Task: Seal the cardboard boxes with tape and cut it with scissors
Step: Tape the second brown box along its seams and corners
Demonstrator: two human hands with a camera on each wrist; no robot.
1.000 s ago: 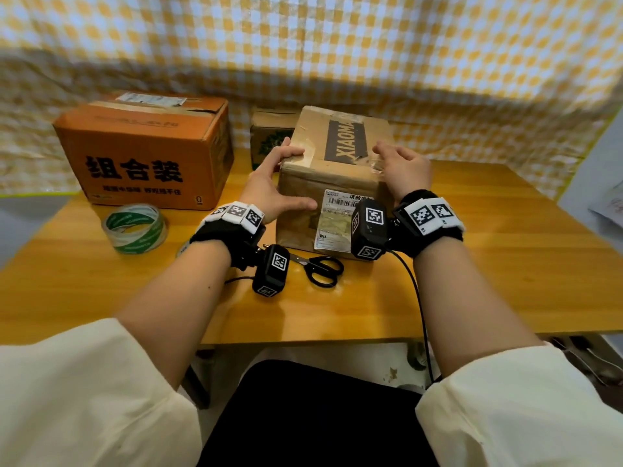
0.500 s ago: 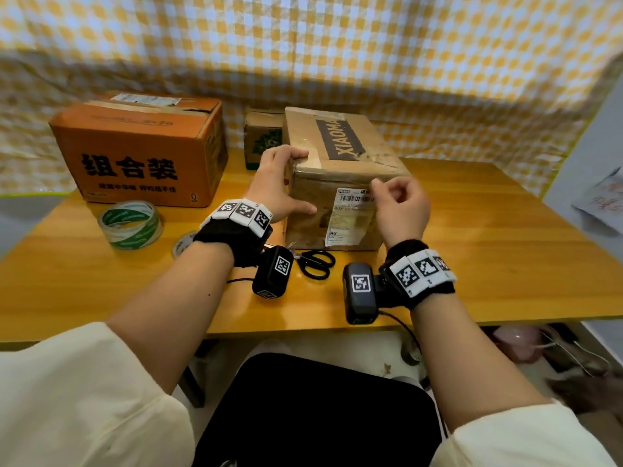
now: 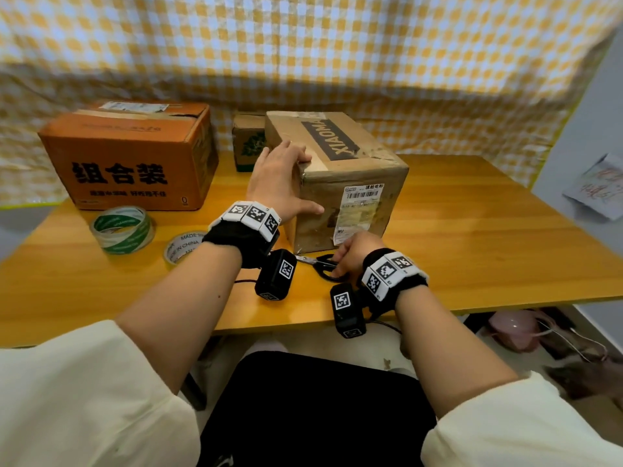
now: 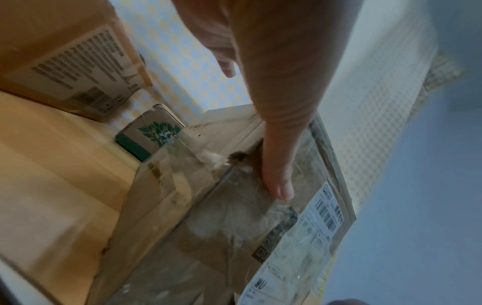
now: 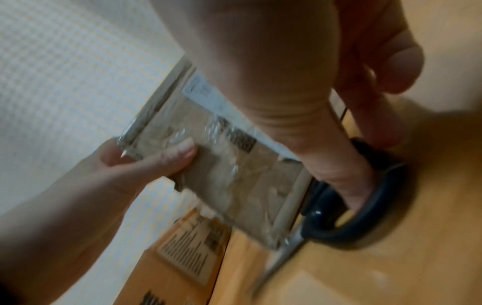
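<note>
Yellow-checked cloth backs a smooth wooden table (image 3: 472,230), where a worn brown cardboard box (image 3: 350,183) with crinkled clear tape and a shipping label sits at centre. Left hand (image 3: 279,183) clasps its near left corner, fingers on top, thumb on the front face. Just before the box lie black-handled scissors (image 3: 325,264), blades partly hidden; right hand (image 3: 354,256) curls down onto the handle loops, thumb through one. Two tape rolls (image 3: 123,229) lie left, beside an orange carton (image 3: 135,156); a small box (image 3: 249,143) is half hidden.
</note>
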